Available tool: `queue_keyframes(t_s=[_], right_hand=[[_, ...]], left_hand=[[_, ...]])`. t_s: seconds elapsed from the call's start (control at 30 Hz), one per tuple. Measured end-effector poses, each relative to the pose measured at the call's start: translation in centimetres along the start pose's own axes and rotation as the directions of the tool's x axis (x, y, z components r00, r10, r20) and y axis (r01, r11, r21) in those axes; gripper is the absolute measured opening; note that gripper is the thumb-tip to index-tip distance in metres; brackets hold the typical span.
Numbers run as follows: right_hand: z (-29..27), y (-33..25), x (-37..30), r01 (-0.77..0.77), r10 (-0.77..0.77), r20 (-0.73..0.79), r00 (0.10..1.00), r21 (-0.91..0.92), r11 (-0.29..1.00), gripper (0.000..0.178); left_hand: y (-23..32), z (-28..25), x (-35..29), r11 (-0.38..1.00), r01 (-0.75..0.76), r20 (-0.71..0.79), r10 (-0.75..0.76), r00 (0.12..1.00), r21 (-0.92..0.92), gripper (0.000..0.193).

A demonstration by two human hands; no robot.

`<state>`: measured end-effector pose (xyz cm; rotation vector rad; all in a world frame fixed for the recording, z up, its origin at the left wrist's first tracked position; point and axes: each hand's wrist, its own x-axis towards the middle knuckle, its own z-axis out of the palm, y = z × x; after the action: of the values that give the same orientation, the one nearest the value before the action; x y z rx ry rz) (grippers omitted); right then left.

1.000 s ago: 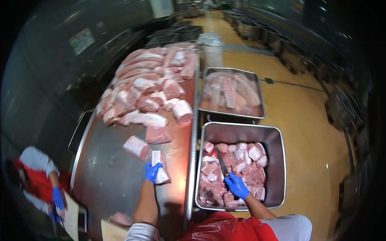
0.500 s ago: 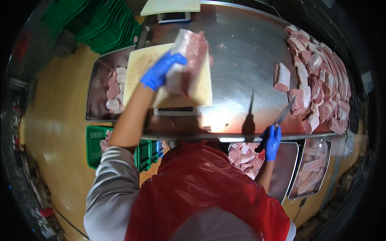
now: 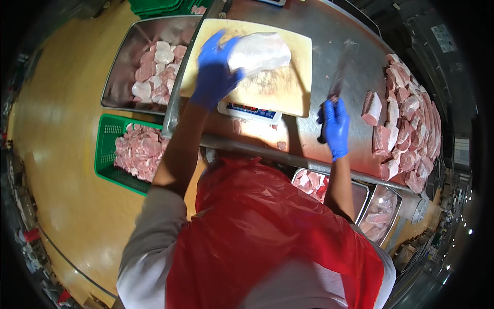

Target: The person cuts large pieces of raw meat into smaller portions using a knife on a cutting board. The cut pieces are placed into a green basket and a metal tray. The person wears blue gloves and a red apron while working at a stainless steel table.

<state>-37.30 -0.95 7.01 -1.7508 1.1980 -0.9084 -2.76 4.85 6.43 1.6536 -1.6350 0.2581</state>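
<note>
A slab of pork loin (image 3: 262, 52), pale fat side up, lies on the cream cutting board (image 3: 296, 98). At the loin's left end is my left hand (image 3: 213, 72) in a blue glove, its fingers and thumb spread; motion smears it a little, and it touches or nearly touches the meat. My right hand (image 3: 335, 126), also gloved in blue, is closed around the dark handle of a knife (image 3: 338, 82). The blurred blade points away from me over the steel table, right of the board. Below the board sits a white scale (image 3: 249, 112) with a lit display.
Many pork pieces (image 3: 409, 118) are heaped along the right of the steel table (image 3: 329, 31). Left of the table are a metal tub (image 3: 116, 77) with meat chunks and a green crate (image 3: 104, 149) of trimmings. Another metal tub (image 3: 360, 198) stands below the near edge.
The loin has gone from being held up in my left hand to lying on the board, turned crosswise. My left hand's fingers have spread. My right hand has moved inward over the table with the knife.
</note>
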Motion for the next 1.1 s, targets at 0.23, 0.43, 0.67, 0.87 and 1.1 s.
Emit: queue_keyframes(t_s=[0.23,0.43,0.67,0.87,1.1], right_hand=[[10.8,-2.0,-2.2,0.187,-0.103,0.258,0.961,-0.329,0.926,0.014],[16.9,-7.6,4.9,0.417,-0.263,0.362,0.894,-0.464,0.781,0.018],[15.1,-5.7,3.5,0.465,-0.137,0.513,0.847,-0.593,0.657,0.025],[6.5,-2.9,0.0,0.507,0.092,0.639,0.764,-0.682,0.527,0.023],[0.6,-7.7,-0.2,0.495,0.172,0.591,0.788,-0.774,0.394,0.016]], left_hand=[[-0.3,1.8,-5.8,0.853,0.262,-0.162,-0.367,0.916,-0.452,0.043],[0.7,3.7,-3.7,0.808,0.342,-0.182,-0.473,0.862,-0.48,0.035],[0.9,2.9,-4.7,0.824,0.341,-0.244,-0.482,0.841,-0.453,0.038],[-0.8,3.3,-7.1,0.855,0.356,-0.285,-0.473,0.834,-0.377,0.033],[1.7,3.3,-3.7,0.892,0.38,-0.25,-0.437,0.864,-0.245,0.05]])
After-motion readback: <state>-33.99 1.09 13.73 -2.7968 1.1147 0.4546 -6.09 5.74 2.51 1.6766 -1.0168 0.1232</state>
